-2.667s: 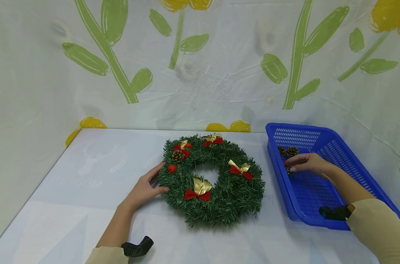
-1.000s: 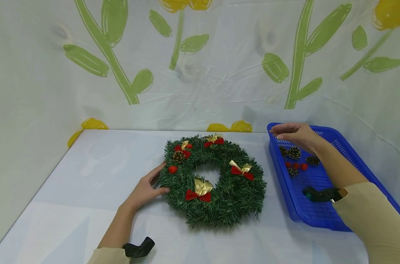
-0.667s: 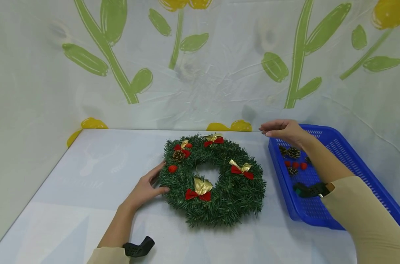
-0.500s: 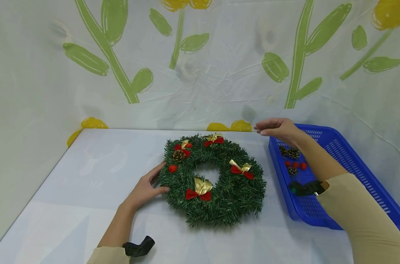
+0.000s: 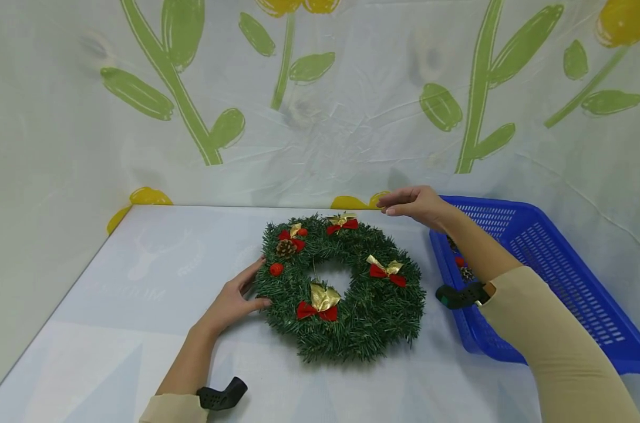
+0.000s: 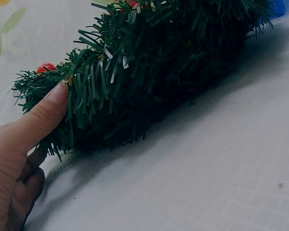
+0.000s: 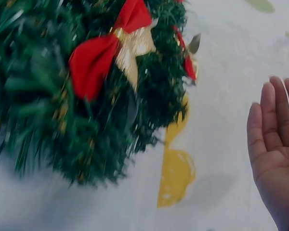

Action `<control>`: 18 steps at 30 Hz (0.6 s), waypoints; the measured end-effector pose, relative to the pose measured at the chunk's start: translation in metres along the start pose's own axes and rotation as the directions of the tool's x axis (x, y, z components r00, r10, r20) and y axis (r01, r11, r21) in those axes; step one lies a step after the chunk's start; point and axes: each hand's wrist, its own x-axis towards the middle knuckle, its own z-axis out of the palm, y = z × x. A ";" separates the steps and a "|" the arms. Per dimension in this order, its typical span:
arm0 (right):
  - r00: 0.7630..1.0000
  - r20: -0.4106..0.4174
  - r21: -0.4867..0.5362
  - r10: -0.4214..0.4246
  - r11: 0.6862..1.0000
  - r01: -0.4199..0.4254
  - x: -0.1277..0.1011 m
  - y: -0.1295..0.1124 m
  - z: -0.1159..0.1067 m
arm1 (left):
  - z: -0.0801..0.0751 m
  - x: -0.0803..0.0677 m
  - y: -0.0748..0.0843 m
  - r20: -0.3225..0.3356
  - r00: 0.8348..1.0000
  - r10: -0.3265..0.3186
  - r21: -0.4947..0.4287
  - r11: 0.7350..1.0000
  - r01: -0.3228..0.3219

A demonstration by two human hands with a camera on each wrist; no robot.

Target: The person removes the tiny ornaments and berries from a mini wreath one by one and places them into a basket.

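The Christmas wreath [image 5: 359,296] lies flat on the desk [image 5: 108,317], in front of you and to the left of the basket. It looks light for its bulk: the green needles should give under your fingers and spring back, while the ring beneath is probably stiffer. The needles look unlikely to slip, but the trimmings seem easier to crush or pull loose. The best hold is likely deep in the bare greenery of the outer rim, clear of the front bow [image 5: 317,310], the right bow [image 5: 386,271], the attached pine cone [image 5: 285,249] and the red ball [image 5: 276,269].

Your left hand [image 5: 234,305] holds the left edge that way, thumb against the outer needles and fingers around the rim. Your right hand [image 5: 417,205] hangs in the air near the wreath's far right side, apart from it, fingers extended and nothing visible in them.

The blue plastic basket [image 5: 579,270] sits at the right end of the desk, beneath your right forearm. Along its left side you can make out a loose pine cone [image 5: 465,273], a loose red ball [image 5: 460,262] and part of another cone; your arm hides whatever else may lie there.
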 end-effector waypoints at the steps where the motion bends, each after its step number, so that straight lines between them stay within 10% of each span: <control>1: 1.000 0.005 0.003 -0.005 1.000 0.005 0.002 -0.001 0.003 | 0.000 0.000 0.000 0.000 1.000 0.000 -0.004 1.000 0.000; 18: 0.995 0.028 0.041 -0.094 0.995 0.093 0.038 -0.014 0.047 | -0.001 0.000 0.000 0.004 1.000 0.004 -0.014 1.000 -0.004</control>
